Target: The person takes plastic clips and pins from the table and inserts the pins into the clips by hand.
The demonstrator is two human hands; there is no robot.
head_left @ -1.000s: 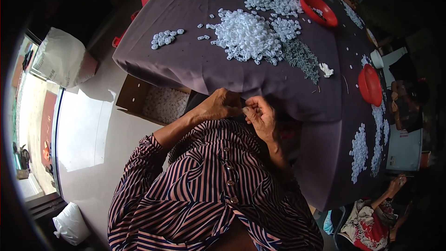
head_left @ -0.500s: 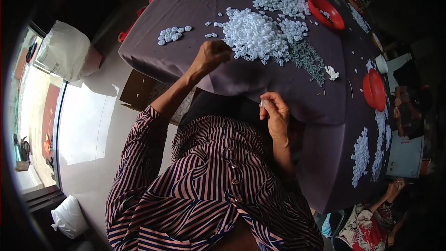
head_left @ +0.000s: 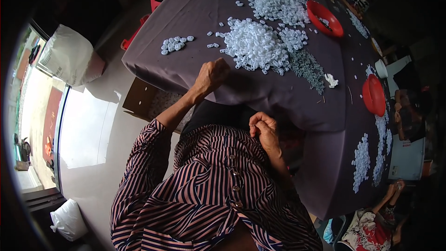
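The left hand (head_left: 213,75) reaches far, fingers curled together at the near edge of the white plastic pieces (head_left: 254,46), while the right hand (head_left: 265,130) stays near the chest, fingers pinched shut, contents hidden.

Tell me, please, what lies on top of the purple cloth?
On the purple cloth: heaps of white pieces, grey pins, two red bowls. The left hand covers whatever is beneath it.

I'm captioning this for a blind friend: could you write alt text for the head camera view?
Seen from above, a person in a striped shirt reaches their left hand toward a big heap of small white plastic pieces on a purple-covered table, while their right hand stays curled near their chest. Two red bowls and smaller white piles sit farther along the table.
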